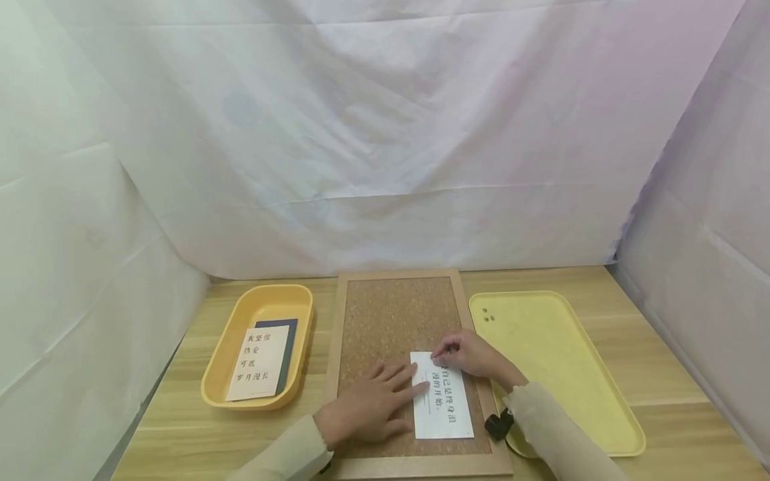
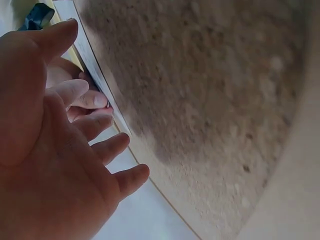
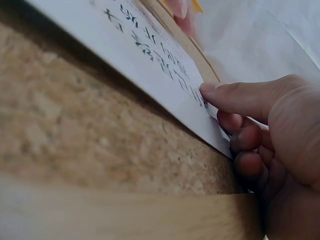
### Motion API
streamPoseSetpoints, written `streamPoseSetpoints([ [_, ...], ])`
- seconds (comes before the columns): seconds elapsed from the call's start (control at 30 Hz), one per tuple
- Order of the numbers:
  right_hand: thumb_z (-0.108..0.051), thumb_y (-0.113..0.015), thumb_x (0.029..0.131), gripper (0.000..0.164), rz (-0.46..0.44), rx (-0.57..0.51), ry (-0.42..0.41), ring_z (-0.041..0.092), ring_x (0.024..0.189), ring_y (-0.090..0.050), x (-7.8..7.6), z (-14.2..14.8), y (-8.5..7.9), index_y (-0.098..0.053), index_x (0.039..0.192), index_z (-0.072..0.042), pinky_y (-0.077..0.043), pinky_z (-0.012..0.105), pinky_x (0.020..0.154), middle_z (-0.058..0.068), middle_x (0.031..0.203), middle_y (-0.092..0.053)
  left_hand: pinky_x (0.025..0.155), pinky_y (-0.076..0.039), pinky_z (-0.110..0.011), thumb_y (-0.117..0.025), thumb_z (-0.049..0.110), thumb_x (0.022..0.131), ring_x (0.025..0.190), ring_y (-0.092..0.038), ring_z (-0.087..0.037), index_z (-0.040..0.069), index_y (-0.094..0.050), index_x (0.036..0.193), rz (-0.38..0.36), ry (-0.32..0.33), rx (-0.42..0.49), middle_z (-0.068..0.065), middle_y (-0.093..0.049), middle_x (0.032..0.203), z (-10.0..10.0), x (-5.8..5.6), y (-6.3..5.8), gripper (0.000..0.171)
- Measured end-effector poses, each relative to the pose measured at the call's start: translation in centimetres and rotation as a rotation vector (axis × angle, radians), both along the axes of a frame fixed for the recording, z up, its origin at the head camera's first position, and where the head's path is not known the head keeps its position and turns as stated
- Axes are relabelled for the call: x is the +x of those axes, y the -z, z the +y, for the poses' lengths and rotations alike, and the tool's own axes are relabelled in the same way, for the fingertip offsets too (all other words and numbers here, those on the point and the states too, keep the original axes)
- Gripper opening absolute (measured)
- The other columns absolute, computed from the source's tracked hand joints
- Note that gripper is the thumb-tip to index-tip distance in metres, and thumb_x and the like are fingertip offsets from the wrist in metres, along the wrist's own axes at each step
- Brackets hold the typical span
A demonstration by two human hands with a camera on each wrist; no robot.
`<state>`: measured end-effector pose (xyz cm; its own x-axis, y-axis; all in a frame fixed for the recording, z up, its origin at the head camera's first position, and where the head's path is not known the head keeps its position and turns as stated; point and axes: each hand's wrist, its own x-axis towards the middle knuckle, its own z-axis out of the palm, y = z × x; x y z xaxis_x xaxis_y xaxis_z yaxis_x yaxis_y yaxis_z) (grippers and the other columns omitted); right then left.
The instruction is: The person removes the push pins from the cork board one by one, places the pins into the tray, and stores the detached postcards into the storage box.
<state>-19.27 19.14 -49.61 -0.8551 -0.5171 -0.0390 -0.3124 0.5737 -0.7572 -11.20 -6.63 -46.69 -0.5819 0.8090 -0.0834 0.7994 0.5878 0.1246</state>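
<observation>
A white card (image 1: 430,424) with printed characters lies on a wood-framed cork board (image 1: 397,314). My left hand (image 1: 369,404) has its fingers spread over the board, with fingertips at the card's left edge. In the left wrist view those fingers look extended and hold nothing. My right hand (image 1: 475,355) is at the card's top edge, thumb and fingers pinching a tiny pin (image 2: 108,105). Only a thin dark bit of the pin shows; the fingers hide the rest. In the right wrist view, the right thumb (image 3: 240,97) lies over the card's end.
A yellow-orange basket (image 1: 210,384) at left holds a cream card (image 1: 259,367) over a dark blue one (image 1: 291,354). On the right is a pale yellow tray (image 1: 559,361) with three small brass-coloured tacks (image 1: 486,318) near its far left corner. White cloth (image 1: 385,133) hangs around the table.
</observation>
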Motion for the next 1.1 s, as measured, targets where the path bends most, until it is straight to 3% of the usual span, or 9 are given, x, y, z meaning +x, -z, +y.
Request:
streamPoseSetpoints([
  [0.27,-0.016,-0.069,0.083,0.007,0.009,-0.01,-0.011,0.008,0.085,-0.059,0.0,-0.1,0.1,-0.072,0.083,-0.023,-0.046,0.026,0.076,-0.013,0.088,-0.066,0.11,-0.028,-0.048,-0.038,0.057,0.094,0.141,-0.021,-0.029,0.036,-0.024,0.147,0.03,-0.001,-0.057,-0.004,-0.022,0.155,0.7,-0.1,0.4,0.059],
  [0.57,-0.014,-0.067,0.084,0.008,-0.003,-0.007,-0.026,0.01,0.084,-0.058,-0.1,-0.1,0.1,-0.07,0.083,-0.022,-0.046,0.025,0.075,-0.01,0.086,-0.066,0.11,-0.027,-0.051,-0.038,0.058,0.093,0.143,-0.015,-0.026,0.04,-0.022,0.146,-0.059,-0.033,-0.086,0.0,-0.018,0.156,1.1,-0.3,0.3,0.058],
  [1.1,-0.012,-0.063,0.087,0.012,-0.006,0.015,-0.038,0.009,0.077,-0.055,-0.1,-0.1,0.0,-0.069,0.083,-0.022,-0.045,0.023,0.068,-0.011,0.081,-0.064,0.11,-0.027,-0.052,-0.038,0.057,0.093,0.143,-0.014,-0.026,0.041,-0.021,0.146,-0.074,-0.05,-0.11,0.0,-0.017,0.156,1.2,-0.2,0.0,0.058],
])
